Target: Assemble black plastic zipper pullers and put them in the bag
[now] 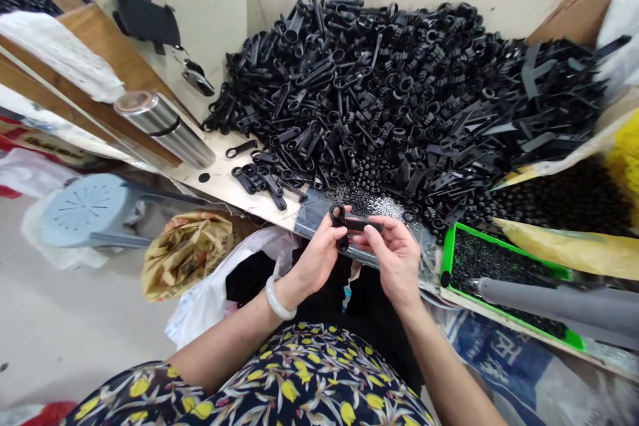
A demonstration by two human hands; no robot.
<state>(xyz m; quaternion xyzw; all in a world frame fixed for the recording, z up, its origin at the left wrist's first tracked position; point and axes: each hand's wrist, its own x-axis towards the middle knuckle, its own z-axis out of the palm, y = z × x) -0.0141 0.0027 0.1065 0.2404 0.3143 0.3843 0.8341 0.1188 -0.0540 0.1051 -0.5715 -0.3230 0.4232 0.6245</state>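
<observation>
Both of my hands hold one black plastic part with a ring end (357, 225) above the front edge of the table. My left hand (319, 254) pinches its ring end, where a small round black piece shows below. My right hand (397, 256) grips the flat bar at the other end between thumb and fingers. Just beyond my fingers lie small silver metal pieces (387, 206) and little black round pieces (367, 180). Several similar black ring-ended parts (262, 176) rest on the table to the left of my hands.
A large heap of black plastic parts (359, 86) fills the walled table. At the left stands a steel thermos (164, 126). To the right are a green-rimmed tray (452, 253) and a grey bar-like object (539, 296). A blue stool (87, 210) and brown sack (187, 253) stand below left.
</observation>
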